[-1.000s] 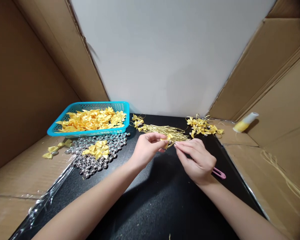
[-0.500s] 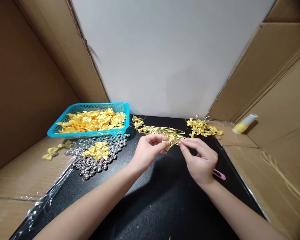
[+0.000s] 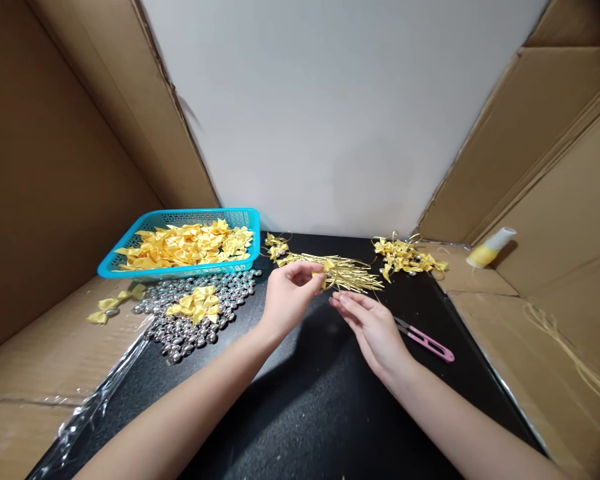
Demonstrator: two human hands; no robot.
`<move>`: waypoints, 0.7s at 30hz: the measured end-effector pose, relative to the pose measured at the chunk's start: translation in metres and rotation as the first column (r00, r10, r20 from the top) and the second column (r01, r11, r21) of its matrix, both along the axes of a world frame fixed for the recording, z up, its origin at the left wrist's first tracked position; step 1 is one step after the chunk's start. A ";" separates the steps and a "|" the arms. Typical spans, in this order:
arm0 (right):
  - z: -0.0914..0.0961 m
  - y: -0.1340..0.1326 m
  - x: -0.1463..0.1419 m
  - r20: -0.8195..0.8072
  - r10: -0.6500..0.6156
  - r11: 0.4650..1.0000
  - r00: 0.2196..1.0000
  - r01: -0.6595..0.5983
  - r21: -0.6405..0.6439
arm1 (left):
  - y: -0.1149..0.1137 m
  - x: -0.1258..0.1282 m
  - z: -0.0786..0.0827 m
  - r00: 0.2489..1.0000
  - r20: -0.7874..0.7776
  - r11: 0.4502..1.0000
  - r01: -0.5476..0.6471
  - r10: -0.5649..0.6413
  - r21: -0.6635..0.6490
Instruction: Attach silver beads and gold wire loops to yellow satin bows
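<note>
My left hand (image 3: pixel 293 297) is closed in a pinch on a yellow ribbon bow (image 3: pixel 326 268), which it holds up over the table; something small and shiny shows at the bow's middle. Just below and to the right, my right hand (image 3: pixel 373 327) has its thumb and fingertips pressed together. Whatever lies between those fingertips is too small to make out. Behind both hands lies a bundle of gold cords (image 3: pixel 353 272). Pink-handled thread snips (image 3: pixel 430 343) rest on the black table beside my right hand.
A blue basket (image 3: pixel 103 268) of yellow bows stands back left. Silver beads (image 3: pixel 180 343) spread before it, with several bows (image 3: pixel 197 305) on top. Finished-looking bows with cords (image 3: pixel 403 257) are heaped back right. A yellow-and-white cone (image 3: pixel 490 248) stands near the right cardboard wall.
My left hand has shifted slightly left and up with the bow. My right hand has moved left and down and turned, uncovering more of the snips and the gold cords.
</note>
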State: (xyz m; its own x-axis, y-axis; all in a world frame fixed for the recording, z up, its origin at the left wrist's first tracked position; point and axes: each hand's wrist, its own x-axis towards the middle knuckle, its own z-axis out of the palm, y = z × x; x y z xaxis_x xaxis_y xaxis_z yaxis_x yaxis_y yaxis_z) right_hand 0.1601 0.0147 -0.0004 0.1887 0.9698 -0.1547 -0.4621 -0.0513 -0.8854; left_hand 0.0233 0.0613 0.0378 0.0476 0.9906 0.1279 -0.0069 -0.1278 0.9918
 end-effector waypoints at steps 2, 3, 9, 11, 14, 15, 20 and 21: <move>-0.002 -0.002 -0.001 -0.064 0.020 0.994 0.998 -0.027 -0.108 | -0.003 -0.002 0.003 0.993 -0.119 0.994 0.002 0.011 0.111; -0.002 -0.003 -0.002 -0.099 0.021 0.985 0.995 -0.038 -0.168 | -0.005 -0.003 0.006 0.982 -0.187 0.985 0.008 0.025 0.174; 0.008 -0.013 -0.009 -0.258 0.087 0.920 0.962 -0.177 -0.350 | -0.014 -0.006 0.020 0.875 -0.474 0.890 0.132 0.102 0.436; 0.014 -0.014 -0.011 -0.362 0.133 0.892 0.923 -0.270 -0.362 | -0.019 -0.005 0.021 0.863 -0.498 0.876 0.171 0.089 0.452; 0.021 -0.011 -0.010 -0.449 0.111 0.901 0.887 -0.280 -0.331 | -0.027 -0.001 0.021 0.856 -0.513 0.857 0.214 0.067 0.469; 0.023 -0.009 -0.008 -0.457 0.075 0.911 0.886 -0.247 -0.330 | -0.029 0.001 0.021 0.851 -0.521 0.850 0.225 0.067 0.476; 0.033 0.000 0.001 -0.475 -0.062 0.914 0.878 -0.141 -0.380 | -0.034 0.004 0.020 0.831 -0.548 0.815 0.249 0.098 0.524; 0.035 0.001 0.002 -0.474 -0.065 0.916 0.878 -0.136 -0.378 | -0.035 0.004 0.020 0.831 -0.548 0.802 0.257 0.102 0.539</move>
State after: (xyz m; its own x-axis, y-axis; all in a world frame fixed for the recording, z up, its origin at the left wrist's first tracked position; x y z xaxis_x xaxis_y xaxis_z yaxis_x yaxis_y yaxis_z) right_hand 0.1625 0.0158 0.0348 -0.0369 0.8143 -0.5793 -0.8048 -0.3679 -0.4658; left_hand 0.0274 0.0268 0.0573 0.3570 0.7246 0.5895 0.4517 -0.6863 0.5700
